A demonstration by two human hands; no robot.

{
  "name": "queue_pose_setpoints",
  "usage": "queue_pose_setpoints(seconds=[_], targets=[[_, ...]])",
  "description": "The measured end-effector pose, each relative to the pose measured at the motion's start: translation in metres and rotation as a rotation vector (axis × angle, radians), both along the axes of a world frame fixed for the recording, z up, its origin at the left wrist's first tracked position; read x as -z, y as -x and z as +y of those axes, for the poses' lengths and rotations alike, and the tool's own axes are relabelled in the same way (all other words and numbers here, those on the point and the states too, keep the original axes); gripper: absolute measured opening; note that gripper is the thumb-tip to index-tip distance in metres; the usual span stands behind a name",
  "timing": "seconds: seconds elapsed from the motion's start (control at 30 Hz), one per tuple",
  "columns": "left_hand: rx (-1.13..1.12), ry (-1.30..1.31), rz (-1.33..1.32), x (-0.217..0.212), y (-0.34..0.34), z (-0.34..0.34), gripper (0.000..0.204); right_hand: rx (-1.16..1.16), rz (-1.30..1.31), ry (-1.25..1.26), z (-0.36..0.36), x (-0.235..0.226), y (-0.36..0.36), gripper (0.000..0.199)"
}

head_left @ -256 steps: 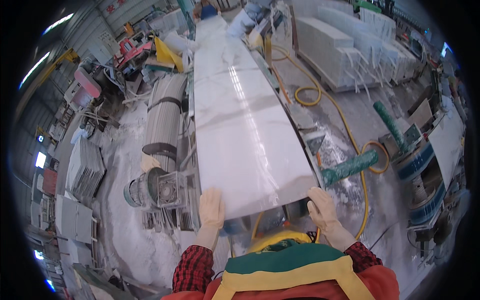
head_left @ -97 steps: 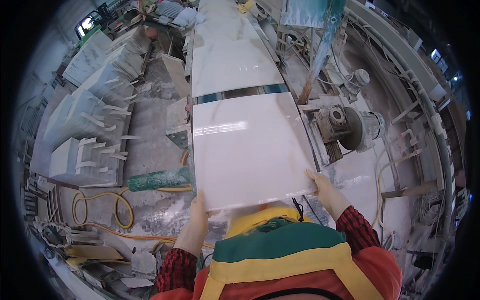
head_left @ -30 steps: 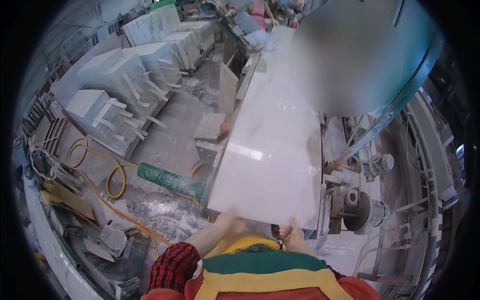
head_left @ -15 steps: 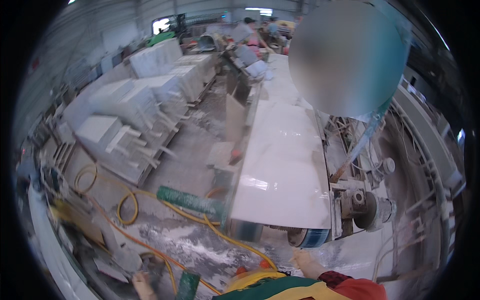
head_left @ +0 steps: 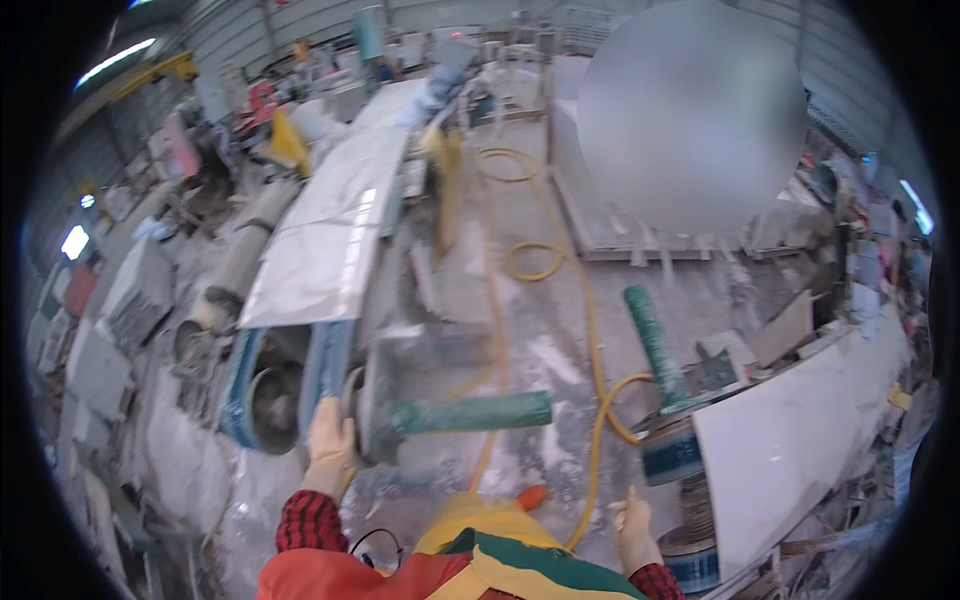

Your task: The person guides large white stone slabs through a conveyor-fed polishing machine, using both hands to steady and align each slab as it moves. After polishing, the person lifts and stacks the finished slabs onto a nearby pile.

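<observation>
My left hand (head_left: 328, 440) reaches forward at the near end of a conveyor, its fingers up beside a blue belt strip (head_left: 330, 350). Whether they touch the strip is unclear. A pale, glossy slab (head_left: 325, 245) lies along this conveyor. On the right, my right hand (head_left: 633, 525) is held low with the fingers partly extended and nothing visible in it. Close by it is the blue belted end (head_left: 670, 455) of a second conveyor, which carries another white slab (head_left: 800, 430). Both forearms wear red-and-black checked cuffs.
A green tube (head_left: 475, 412) juts sideways from the left conveyor; another green tube (head_left: 650, 340) rises beside the right one. Yellow hose (head_left: 595, 330) and orange hose (head_left: 492, 310) run along the wet floor between them. A blurred disc hides part of the upper right.
The view has swung left, so the conveyor that was ahead is now at the right and another fills the left. My left hand has risen forward to the left conveyor's end.
</observation>
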State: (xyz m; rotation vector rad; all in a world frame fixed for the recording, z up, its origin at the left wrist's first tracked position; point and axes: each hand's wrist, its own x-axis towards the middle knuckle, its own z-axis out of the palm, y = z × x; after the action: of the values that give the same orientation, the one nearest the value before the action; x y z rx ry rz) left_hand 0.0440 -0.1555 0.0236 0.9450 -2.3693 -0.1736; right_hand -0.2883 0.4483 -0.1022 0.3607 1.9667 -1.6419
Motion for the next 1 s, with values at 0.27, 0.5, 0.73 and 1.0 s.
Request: queue_pose_setpoints(seconds=[0.27, 0.5, 0.73, 1.0], targets=[[0.028, -0.355, -0.270, 0.016, -0.022, -0.009, 0.069, 0.131, -0.316, 0.201, -0.066, 0.026, -0.099, 0.072], [0.035, -0.430, -0.260, -0.027, -0.020, 0.011, 0.065, -0.214, -0.288, 0.056, -0.096, -0.001, -0.124, 0.065], [0.229, -0.658, -0.257, -0.030, -0.057, -0.009, 0.072, -0.334, -0.322, -0.050, -0.185, 0.001, -0.135, 0.075], [0.410, -0.507, 0.161, -0.057, -0.191, -0.069, 0.040, -0.272, 0.099, 0.057, -0.347, -0.027, -0.205, 0.080]])
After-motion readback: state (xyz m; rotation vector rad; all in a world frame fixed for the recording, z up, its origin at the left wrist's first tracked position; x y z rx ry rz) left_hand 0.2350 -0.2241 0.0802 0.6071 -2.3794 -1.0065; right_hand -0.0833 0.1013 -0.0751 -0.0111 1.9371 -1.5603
